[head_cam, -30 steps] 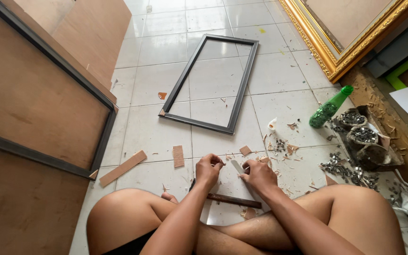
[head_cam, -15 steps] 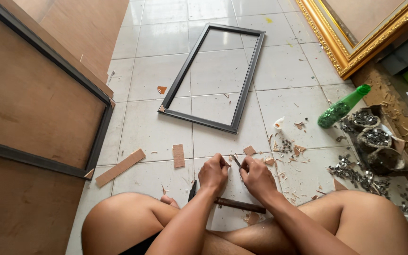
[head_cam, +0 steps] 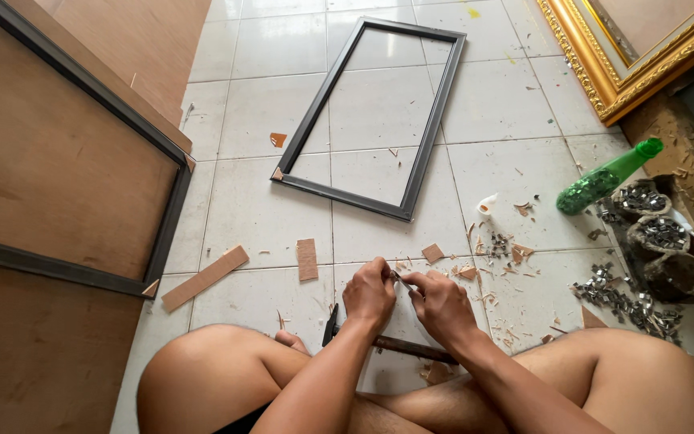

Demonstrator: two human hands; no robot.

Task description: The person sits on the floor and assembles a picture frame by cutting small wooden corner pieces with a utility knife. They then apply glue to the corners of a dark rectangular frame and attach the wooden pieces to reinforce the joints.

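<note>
Lower centre of frame: left hand (head_cam: 369, 294) and right hand (head_cam: 442, 303) are meeting over the tiled floor (head_cam: 275, 104), both pinching a small thin metal piece (head_cam: 402, 281) between the fingertips; fingers are curled closed around it. What the piece is cannot be told. Just below the hands, a hammer (head_cam: 387, 344) is lying on the floor between the crossed legs. A dark empty picture frame (head_cam: 423, 149) is lying flat at upper centre. A green bottle (head_cam: 608, 177) is resting at right, with metal clips (head_cam: 616, 293) scattering beneath it. Wood offcuts (head_cam: 205, 278) are sitting at lower left.
</note>
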